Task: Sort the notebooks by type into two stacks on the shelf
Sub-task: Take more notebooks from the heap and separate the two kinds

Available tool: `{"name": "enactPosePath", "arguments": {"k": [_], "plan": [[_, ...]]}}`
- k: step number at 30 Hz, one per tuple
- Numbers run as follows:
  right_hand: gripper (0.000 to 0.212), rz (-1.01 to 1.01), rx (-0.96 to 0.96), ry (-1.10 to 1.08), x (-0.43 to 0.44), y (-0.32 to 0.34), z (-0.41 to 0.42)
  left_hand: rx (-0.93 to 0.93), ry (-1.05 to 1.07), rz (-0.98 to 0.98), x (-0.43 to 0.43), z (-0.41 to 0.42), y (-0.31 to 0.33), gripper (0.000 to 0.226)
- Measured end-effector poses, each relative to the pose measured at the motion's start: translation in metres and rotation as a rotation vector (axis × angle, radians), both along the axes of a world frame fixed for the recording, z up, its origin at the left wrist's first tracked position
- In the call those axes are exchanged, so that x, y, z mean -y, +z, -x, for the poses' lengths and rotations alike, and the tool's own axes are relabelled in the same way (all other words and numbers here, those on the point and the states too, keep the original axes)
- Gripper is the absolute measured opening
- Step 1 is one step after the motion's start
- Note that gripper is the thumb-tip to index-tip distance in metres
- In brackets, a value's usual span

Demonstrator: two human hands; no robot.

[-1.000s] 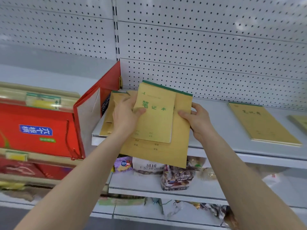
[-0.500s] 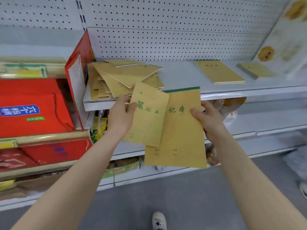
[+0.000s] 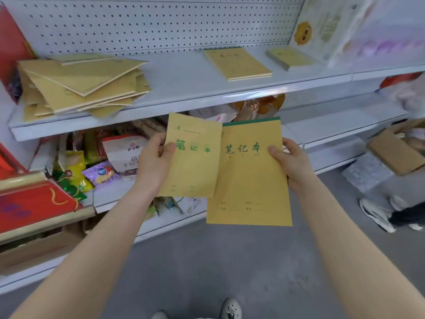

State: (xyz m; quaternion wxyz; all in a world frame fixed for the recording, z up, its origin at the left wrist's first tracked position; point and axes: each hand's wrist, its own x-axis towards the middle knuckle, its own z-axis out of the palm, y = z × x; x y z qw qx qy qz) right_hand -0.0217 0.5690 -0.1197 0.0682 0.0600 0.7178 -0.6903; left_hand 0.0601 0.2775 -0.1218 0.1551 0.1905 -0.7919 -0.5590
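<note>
My left hand (image 3: 155,161) grips a small tan notebook (image 3: 193,157) with green characters by its left edge. My right hand (image 3: 289,162) grips a larger tan notebook (image 3: 249,180) with a green top binding by its right edge; the small one overlaps its left side. Both are held in front of me, below the white shelf (image 3: 184,88). On that shelf, a messy pile of tan notebooks (image 3: 85,84) lies at the left. A stack of large notebooks (image 3: 236,63) and a stack of small ones (image 3: 288,58) lie at the right.
A red gift bag (image 3: 11,47) stands left of the pile. Snack packets (image 3: 101,157) fill the lower shelf, with red gift boxes (image 3: 34,208) at the left. A cardboard box (image 3: 395,155) and another person's shoes (image 3: 379,212) are on the floor at the right. My own shoe (image 3: 231,309) is below.
Both hands have drawn the two notebooks away from the pile and down below the shelf. The notebooks have slid apart sideways. My view has swung right and down.
</note>
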Motion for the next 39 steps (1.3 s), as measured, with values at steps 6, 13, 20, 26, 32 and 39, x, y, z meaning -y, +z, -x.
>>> {"name": "enactPosePath", "arguments": {"k": [6,13,20,26,32,39], "plan": [[0.026,-0.017,-0.043,-0.023,-0.085,0.010,0.043,-0.053,-0.010,-0.026,-0.087,0.050,0.003,0.015],[0.028,0.005,-0.075,-0.015,-0.132,0.026,0.102,-0.079,-0.014,-0.023,-0.133,0.113,0.020,0.013],[0.031,0.041,-0.120,0.011,-0.129,0.051,0.199,-0.128,0.037,0.015,-0.124,0.198,0.046,0.013],[0.023,0.035,-0.180,0.046,-0.101,0.084,0.289,-0.155,0.151,0.032,-0.088,0.272,0.066,0.014],[0.023,-0.005,-0.178,0.116,-0.067,0.100,0.372,-0.145,0.298,0.021,-0.052,0.317,0.077,0.015],[0.018,-0.038,-0.152,0.304,0.009,0.100,0.475,-0.096,0.519,0.053,-0.023,0.337,0.071,0.021]]}}
